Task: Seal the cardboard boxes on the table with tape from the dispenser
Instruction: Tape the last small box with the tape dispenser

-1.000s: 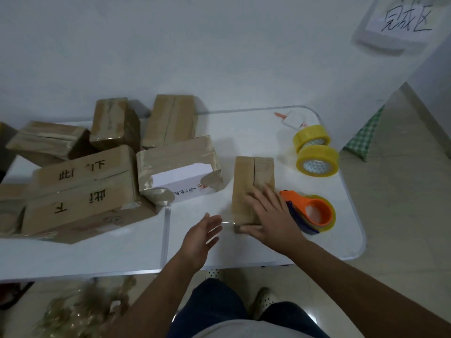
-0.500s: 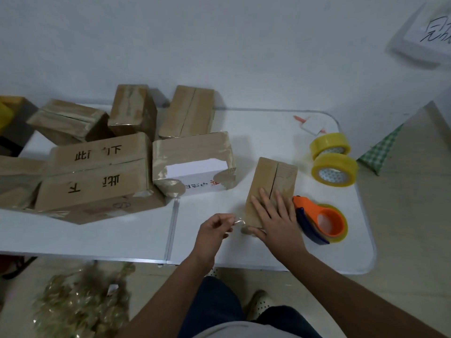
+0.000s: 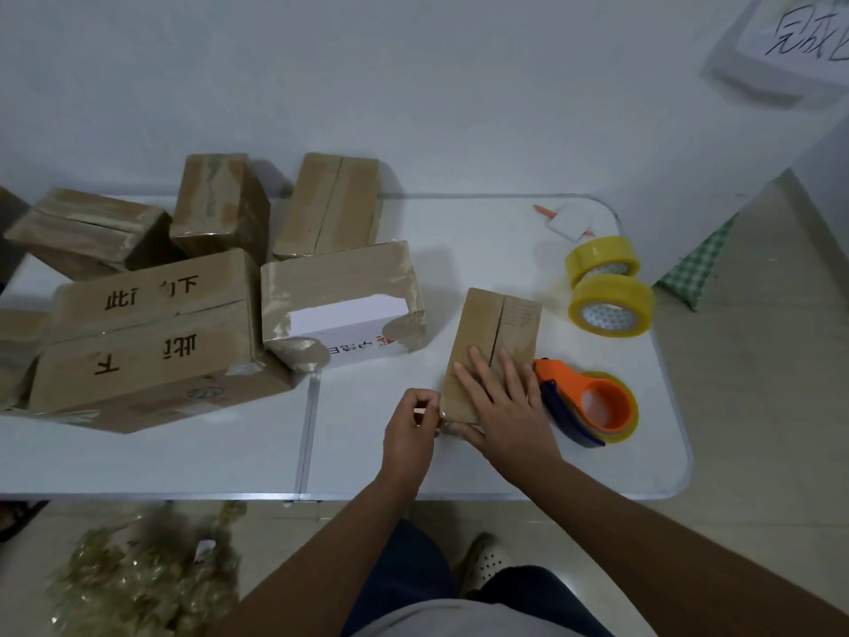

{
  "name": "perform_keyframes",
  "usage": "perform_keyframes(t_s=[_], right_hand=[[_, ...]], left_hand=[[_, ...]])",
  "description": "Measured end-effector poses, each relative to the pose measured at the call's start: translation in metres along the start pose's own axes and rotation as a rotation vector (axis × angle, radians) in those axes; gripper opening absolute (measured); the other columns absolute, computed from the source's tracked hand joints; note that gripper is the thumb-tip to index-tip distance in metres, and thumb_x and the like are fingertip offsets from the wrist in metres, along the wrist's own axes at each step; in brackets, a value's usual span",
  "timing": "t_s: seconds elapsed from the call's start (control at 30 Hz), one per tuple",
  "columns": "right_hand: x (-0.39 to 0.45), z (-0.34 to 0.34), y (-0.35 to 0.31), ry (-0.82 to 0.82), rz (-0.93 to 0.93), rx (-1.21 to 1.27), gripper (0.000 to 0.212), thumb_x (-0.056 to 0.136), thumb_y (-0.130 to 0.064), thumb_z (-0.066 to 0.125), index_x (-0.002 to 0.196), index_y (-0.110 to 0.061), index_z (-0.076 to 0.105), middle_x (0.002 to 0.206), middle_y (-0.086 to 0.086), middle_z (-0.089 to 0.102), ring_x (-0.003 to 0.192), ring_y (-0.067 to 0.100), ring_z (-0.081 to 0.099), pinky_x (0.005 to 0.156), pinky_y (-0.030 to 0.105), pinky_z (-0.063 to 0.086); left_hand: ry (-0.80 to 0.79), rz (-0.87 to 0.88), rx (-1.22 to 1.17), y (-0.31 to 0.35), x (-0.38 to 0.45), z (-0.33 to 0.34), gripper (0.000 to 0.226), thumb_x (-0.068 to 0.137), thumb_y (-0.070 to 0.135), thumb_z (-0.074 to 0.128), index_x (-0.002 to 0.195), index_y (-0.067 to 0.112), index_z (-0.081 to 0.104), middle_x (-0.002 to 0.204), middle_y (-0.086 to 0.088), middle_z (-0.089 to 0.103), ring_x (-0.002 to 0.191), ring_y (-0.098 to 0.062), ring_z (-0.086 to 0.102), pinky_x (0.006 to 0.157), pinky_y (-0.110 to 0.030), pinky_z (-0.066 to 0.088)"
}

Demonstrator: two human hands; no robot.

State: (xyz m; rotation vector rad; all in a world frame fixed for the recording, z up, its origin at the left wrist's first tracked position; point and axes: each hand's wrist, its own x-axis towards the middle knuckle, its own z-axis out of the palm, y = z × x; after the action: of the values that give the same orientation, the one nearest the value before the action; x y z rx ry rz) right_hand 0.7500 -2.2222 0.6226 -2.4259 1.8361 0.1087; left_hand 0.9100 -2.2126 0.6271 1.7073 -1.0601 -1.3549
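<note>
A small cardboard box [image 3: 498, 324] lies on the white table [image 3: 229, 457], its centre seam facing up. My right hand [image 3: 503, 404] rests flat on the box's near end, fingers straight. My left hand [image 3: 411, 427] sits at the box's near left corner, fingers curled, pinching a strip of clear tape [image 3: 438, 413] that sticks to that corner. The orange tape dispenser [image 3: 592, 406] lies on the table just right of my right hand, untouched.
Two yellow tape rolls [image 3: 608, 298] stand behind the dispenser. Several taped cardboard boxes [image 3: 151, 333] crowd the table's left half and back. A white pad with a red pen [image 3: 569, 223] lies at the back right. A bundle of crumpled tape [image 3: 142, 577] lies on the floor.
My left hand went from open to curled and pinched the clear tape at the box's near left corner. My right hand stayed flat on the box.
</note>
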Motion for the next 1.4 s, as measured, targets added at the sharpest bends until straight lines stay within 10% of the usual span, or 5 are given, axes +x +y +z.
perform_keyframes(t_s=[0.2,0.5,0.73,1.03,1.4], right_hand=[[0.0,0.0,-0.001,-0.003,-0.003,-0.012,0.079,0.089,-0.069,0.031,0.155,-0.027,0.018,0.163,0.002,0.012,0.149,0.035,0.012,0.115,0.059,0.019],[0.0,-0.002,-0.001,0.004,-0.008,-0.002,0.078,0.089,-0.068,0.029,0.155,-0.028,0.017,0.163,0.001,0.011,0.149,0.035,0.012,0.116,0.058,0.019],[-0.001,-0.002,-0.001,0.007,-0.009,-0.021,0.075,0.089,-0.064,0.027,0.153,-0.025,0.026,0.162,0.005,0.019,0.147,0.038,0.018,0.115,0.058,0.019],[0.0,-0.002,-0.001,0.028,-0.018,-0.011,0.09,0.08,-0.061,0.065,0.153,-0.023,0.028,0.161,0.007,0.023,0.145,0.04,0.023,0.115,0.059,0.021],[0.004,-0.001,-0.002,0.043,-0.007,0.041,0.079,0.084,-0.07,0.04,0.15,-0.027,0.029,0.158,0.001,0.03,0.145,0.037,0.026,0.115,0.055,0.016]], left_hand=[[-0.035,-0.113,0.063,0.003,0.013,0.003,0.009,0.101,0.022,0.053,0.109,0.025,0.056,0.12,0.007,0.042,0.101,-0.014,0.059,0.08,-0.021,0.05],[-0.053,-0.269,-0.15,0.03,0.008,-0.023,0.024,0.098,0.028,0.059,0.094,0.013,0.077,0.091,-0.001,0.077,0.09,-0.015,0.072,0.087,-0.025,0.056],[-0.231,0.173,0.488,0.031,-0.011,-0.027,0.035,0.101,0.011,0.052,0.132,0.021,0.063,0.117,-0.001,0.07,0.101,-0.013,0.064,0.087,-0.015,0.045],[-0.364,0.262,0.521,0.03,0.014,-0.035,0.017,0.09,0.013,0.07,0.096,0.015,0.054,0.098,0.001,0.069,0.09,-0.011,0.067,0.083,-0.025,0.056],[-0.493,0.418,0.813,0.033,0.034,-0.041,0.021,0.096,0.025,0.062,0.105,0.026,0.043,0.12,0.001,0.057,0.102,-0.014,0.058,0.082,-0.022,0.047]])
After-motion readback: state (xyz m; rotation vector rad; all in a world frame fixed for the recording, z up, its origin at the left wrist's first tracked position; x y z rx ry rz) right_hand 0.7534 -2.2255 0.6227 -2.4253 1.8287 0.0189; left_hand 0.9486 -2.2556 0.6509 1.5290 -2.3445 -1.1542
